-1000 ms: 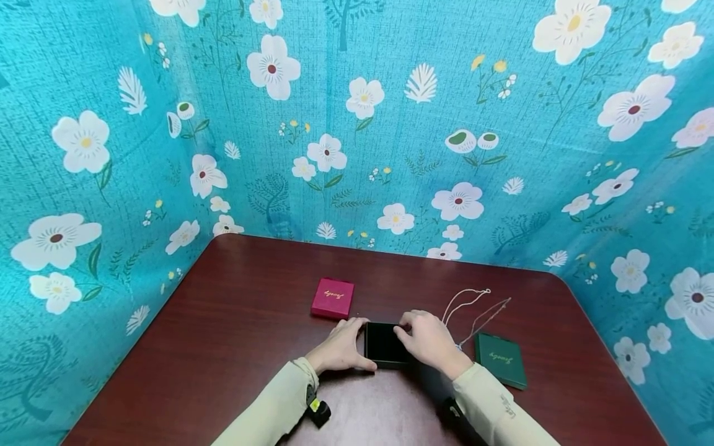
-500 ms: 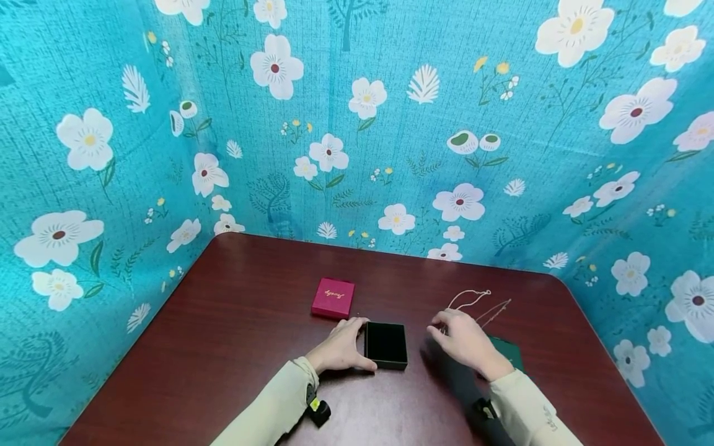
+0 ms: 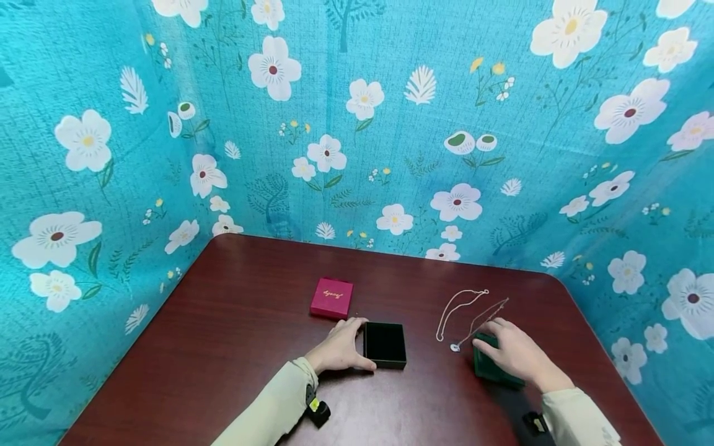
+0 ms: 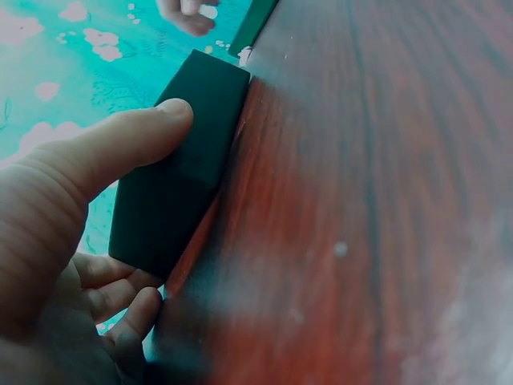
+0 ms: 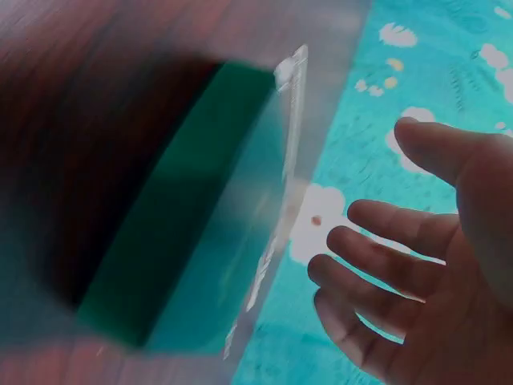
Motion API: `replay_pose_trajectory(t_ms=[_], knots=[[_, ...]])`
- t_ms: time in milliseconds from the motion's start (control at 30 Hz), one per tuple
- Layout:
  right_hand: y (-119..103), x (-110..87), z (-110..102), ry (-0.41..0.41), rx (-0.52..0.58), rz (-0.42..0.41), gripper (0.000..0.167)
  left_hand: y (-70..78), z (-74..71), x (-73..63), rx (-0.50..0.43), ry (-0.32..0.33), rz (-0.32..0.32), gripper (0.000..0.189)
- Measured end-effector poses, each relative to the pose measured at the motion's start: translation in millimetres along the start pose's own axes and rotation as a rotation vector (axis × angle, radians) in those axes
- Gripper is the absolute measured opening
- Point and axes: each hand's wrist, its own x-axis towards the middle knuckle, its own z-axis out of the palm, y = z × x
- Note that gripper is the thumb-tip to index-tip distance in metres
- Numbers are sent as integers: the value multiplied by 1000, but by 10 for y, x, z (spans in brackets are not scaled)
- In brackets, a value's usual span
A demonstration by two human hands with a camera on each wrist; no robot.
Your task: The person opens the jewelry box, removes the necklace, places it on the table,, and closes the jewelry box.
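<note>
My left hand [image 3: 341,350] holds a small dark green jewelry box [image 3: 386,365] by its left side, the thumb on the near wall and fingers at the far corner. Its black inside faces up. In the left wrist view, the thumb lies on the wall of the jewelry box [image 4: 180,160]. To the right, my right hand [image 3: 521,353] hovers over the green box lid [image 3: 491,371], partly hiding it. In the right wrist view, the fingers [image 5: 385,297] are spread and relaxed, apart from the blurred green lid [image 5: 176,192].
Between the box and lid lie two thin necklaces: a pale chain [image 3: 444,319] and a finer one with a round white pendant [image 3: 455,348]. A closed crimson jewelry box [image 3: 331,297] with gold lettering stands behind my left hand. Flowered turquoise cloth [image 3: 357,186] hangs around the dark-red table [image 3: 268,279].
My right hand has moved right from the dark green box, past the necklaces, to above the green lid. My left hand has stayed on the box.
</note>
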Motion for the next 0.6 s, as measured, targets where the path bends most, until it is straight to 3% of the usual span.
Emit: replay_pose_trajectory(t_ms=[300, 433, 600], knots=[[239, -154, -5, -179, -9, 92, 66, -9, 15, -11, 3, 5, 12, 92], [289, -193, 6, -224, 8, 106, 74, -9, 9, 4, 6, 6, 19, 92], [316, -195, 25, -230, 37, 65, 84, -28, -7, 17, 0, 2, 16, 92]])
